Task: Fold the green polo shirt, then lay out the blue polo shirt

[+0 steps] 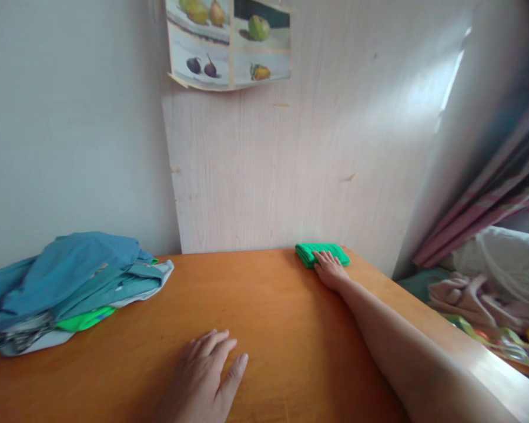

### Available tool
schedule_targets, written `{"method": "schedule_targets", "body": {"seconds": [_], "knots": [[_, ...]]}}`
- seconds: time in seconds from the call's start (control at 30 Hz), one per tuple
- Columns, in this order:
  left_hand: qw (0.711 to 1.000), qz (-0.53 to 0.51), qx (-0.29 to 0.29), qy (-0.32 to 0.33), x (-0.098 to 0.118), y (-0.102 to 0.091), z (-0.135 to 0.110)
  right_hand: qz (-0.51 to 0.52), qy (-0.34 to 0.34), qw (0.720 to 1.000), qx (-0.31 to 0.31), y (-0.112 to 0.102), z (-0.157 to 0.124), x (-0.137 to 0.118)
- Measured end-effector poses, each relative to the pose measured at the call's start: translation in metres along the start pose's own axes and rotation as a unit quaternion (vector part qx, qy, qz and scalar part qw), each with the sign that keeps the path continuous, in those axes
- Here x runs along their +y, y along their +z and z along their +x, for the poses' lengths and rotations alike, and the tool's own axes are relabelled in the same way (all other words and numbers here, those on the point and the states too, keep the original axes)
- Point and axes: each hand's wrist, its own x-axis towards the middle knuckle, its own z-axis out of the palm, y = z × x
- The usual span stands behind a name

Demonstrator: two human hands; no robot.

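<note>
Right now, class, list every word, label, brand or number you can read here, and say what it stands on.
No text can be read. The fruit poster shows only pictures; the folded green cloth under the right hand, the pile of blue clothes and the orange table bear no legible writing.

The green cloth (307, 253) was folded into a small, flat rectangle of several layers, and its edges were quite even. It was bright green, with no pattern visible. It lay flat on the orange table (268, 294), at the far right corner, just beside the pale wooden panel (268, 176) behind it. Its long side ran along that panel. The fingertips of the right hand (330, 271) rested on its near edge, stretched out and not gripping it.
</note>
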Motion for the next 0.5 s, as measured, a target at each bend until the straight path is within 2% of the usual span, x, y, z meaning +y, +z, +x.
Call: {"method": "schedule_targets", "body": {"seconds": [0.13,0.33,0.5], "knots": [[1.000,0.005,-0.011,-0.006,0.001,-0.001,0.000,-0.002,0.003,1.000,0.024,-0.005,-0.003,-0.005],[1.000,0.001,-0.021,-0.014,0.004,-0.004,0.001,-0.013,0.031,0.997,0.073,-0.027,-0.021,-0.017],[1.000,0.002,-0.028,-0.010,0.009,-0.008,0.003,-0.015,0.069,0.996,0.061,-0.038,-0.042,-0.030]]}}
